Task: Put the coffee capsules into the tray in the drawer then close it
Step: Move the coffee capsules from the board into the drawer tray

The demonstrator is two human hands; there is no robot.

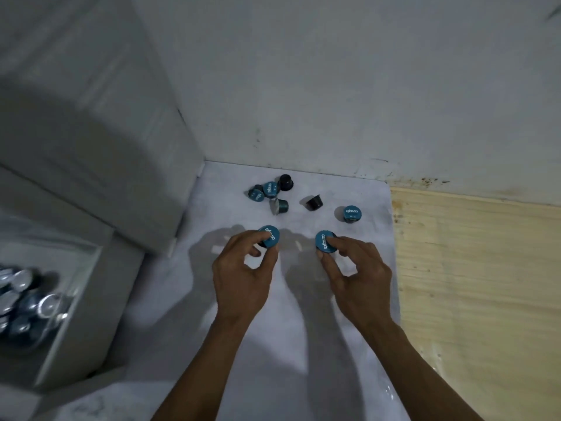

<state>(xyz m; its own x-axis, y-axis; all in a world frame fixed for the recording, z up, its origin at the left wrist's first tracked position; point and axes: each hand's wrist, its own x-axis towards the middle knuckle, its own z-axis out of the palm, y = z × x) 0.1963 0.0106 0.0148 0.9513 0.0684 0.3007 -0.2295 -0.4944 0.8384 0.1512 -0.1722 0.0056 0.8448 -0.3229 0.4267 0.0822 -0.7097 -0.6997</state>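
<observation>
Presently held: two capsules, one per hand. My left hand (241, 278) pinches a teal-lidded capsule (269, 237) between thumb and fingertips, lid facing up, near the middle of the white surface (303, 344). My right hand (361, 278) pinches a second capsule (325, 242) the same way, just to the right of the first; the two are close but apart. Loose stock on the surface, toward its far edge: a single capsule (352, 213) standing lid-up near the right edge; a dark capsule (314, 202) tipped on its side left of that; a capsule (280, 206) lying on its side with its silver foil end showing; a dark capsule (286, 182) standing lid-down closest to the far edge; and two lid-up capsules, one (271, 189) and another (256, 193), touching each other at the left of this cluster. Stored stock: a drawer (88, 287) stands open at the left edge of view, lower than the surface, with a heap of blue and silver capsules (21, 302) inside; blur hides the tray and any count. Surroundings: a white cabinet (91, 132) rises at the surface's left, a pale wall (334, 86) behind, and a wood panel (470, 284) adjoins the right edge.
</observation>
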